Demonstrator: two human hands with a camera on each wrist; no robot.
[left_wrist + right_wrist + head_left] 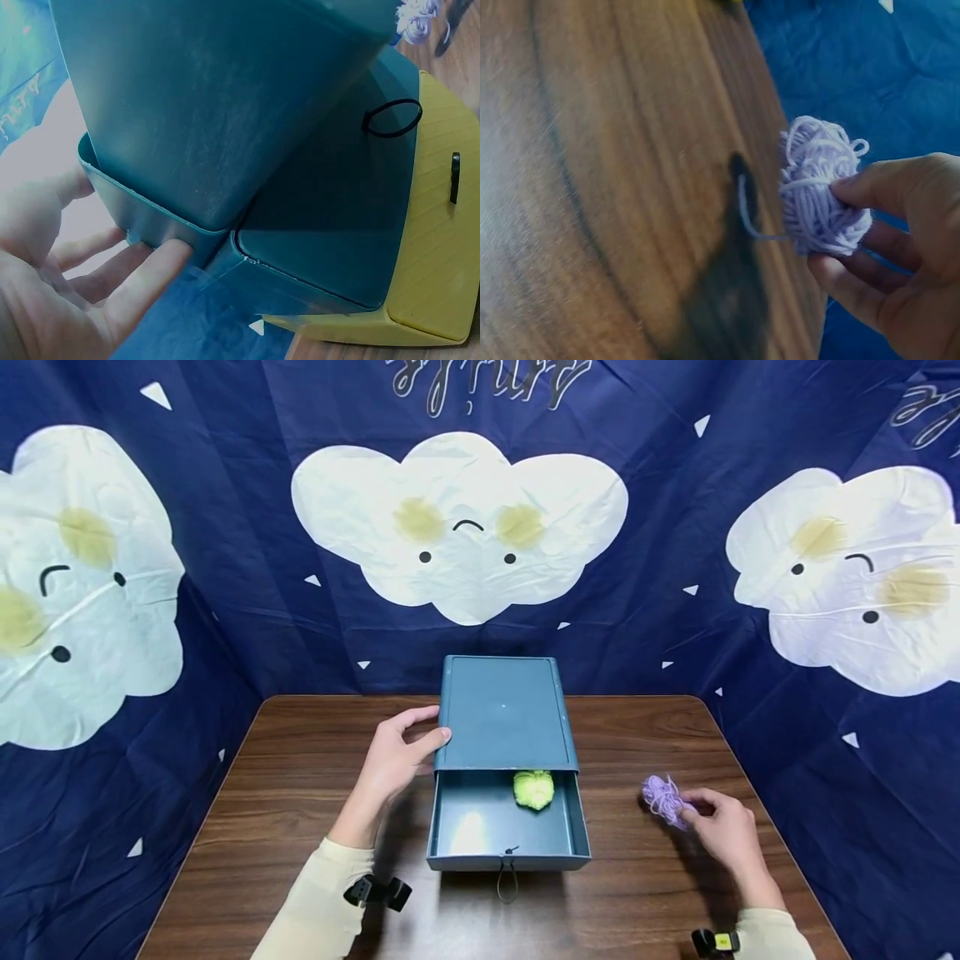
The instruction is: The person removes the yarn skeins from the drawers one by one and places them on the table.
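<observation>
Two hands were at work on the dark wooden table (300, 793) when the shot was taken. Your left hand (393, 760) rested against the left wall of the teal drawer box (504, 714), fingers straight and relaxed, thumb on the near corner and fingertips (161, 259) pressed along the lower edge. By the look of it, that flat brace was there to keep the casing from sliding while its drawer (506, 827) stood pulled out toward six o'clock.

Inside the open drawer, a small ball of yellow-green yarn (533, 789) lay at the twelve o'clock end, just under the lip of the casing. A short cord pull (508, 877) hung off the drawer front.

At about three o'clock from the drawer, well apart from it, your right hand (723, 827) pinched a small ball of lilac yarn (663, 799). The wrist view showed thumb and fingertips (870, 187) closed on its side, a loose strand trailing toward the tabletop. The pinch looked light, enough to lift so soft a thing without crushing it.

Both forearms came in from six o'clock in pale sleeves (318, 902), the left angled toward one o'clock, the right toward eleven, wrist low over the wood. Behind the table hung a navy cloud-print backdrop (457, 527).
</observation>
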